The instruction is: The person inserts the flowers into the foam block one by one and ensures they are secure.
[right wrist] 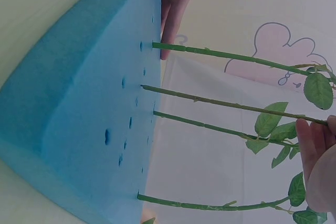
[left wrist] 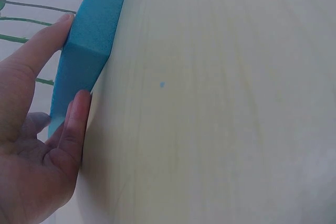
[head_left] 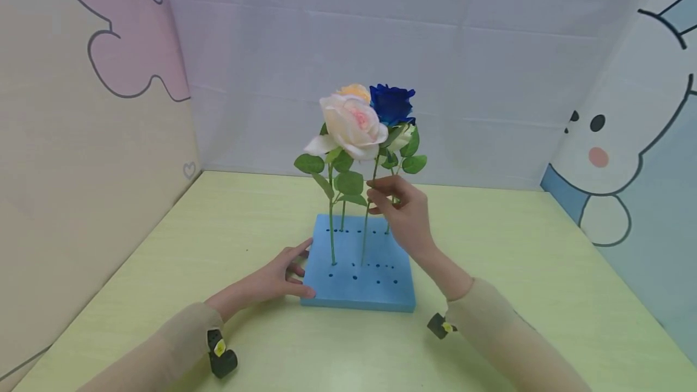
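The right hand (head_left: 404,210) is pinching a stem (head_left: 365,235) in its fingers; the left hand (head_left: 274,274), fingers spread, is touching the block (head_left: 348,248) at nine o'clock.

From the front, between the two sleeves (head_left: 501,331), a hand could pass low over the tabletop (head_left: 359,349) to the front holes (head_left: 355,277) of the blue block (head_left: 370,295). Farther in, upright stems (head_left: 331,222) and bunched rose heads (head_left: 354,126) stand in the way, while the left hand (head_left: 278,277) covers part of the block's left edge and the right hand (head_left: 405,213) bars stem height on the right.
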`<state>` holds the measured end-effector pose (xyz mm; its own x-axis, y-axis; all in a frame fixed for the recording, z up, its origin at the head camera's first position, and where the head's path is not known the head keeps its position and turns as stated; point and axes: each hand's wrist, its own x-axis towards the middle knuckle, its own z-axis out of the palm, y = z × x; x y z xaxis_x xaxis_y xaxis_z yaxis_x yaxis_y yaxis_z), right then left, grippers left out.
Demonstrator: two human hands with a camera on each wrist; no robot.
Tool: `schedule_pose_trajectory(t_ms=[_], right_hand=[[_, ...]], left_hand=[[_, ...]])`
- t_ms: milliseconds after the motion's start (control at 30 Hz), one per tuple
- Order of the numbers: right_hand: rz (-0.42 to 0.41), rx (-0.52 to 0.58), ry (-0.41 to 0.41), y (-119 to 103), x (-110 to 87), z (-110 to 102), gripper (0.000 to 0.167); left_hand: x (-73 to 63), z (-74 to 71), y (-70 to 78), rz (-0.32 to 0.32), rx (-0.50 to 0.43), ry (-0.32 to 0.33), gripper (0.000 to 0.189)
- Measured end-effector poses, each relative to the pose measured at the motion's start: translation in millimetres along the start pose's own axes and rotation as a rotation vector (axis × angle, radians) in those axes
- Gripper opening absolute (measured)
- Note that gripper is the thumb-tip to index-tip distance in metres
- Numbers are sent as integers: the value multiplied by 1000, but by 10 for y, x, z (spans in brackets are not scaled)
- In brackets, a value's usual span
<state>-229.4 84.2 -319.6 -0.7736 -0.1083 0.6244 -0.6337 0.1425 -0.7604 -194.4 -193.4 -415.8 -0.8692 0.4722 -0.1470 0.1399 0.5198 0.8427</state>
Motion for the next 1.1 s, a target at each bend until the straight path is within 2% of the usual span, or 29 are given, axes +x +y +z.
schedule_pose_trajectory(t_ms=[433,733,1100], right_hand=[[11,-30,5,2,9,-49,12],[24,-35,-11,25,-24,-46,14],[81,-87,-46,63,-83,-50,12]], left_hand=[[17,2,-18,-18,-1,8,109],[12,-7,-25,0,1,5,109],[33,7,-72,-6,-15,6,109]])
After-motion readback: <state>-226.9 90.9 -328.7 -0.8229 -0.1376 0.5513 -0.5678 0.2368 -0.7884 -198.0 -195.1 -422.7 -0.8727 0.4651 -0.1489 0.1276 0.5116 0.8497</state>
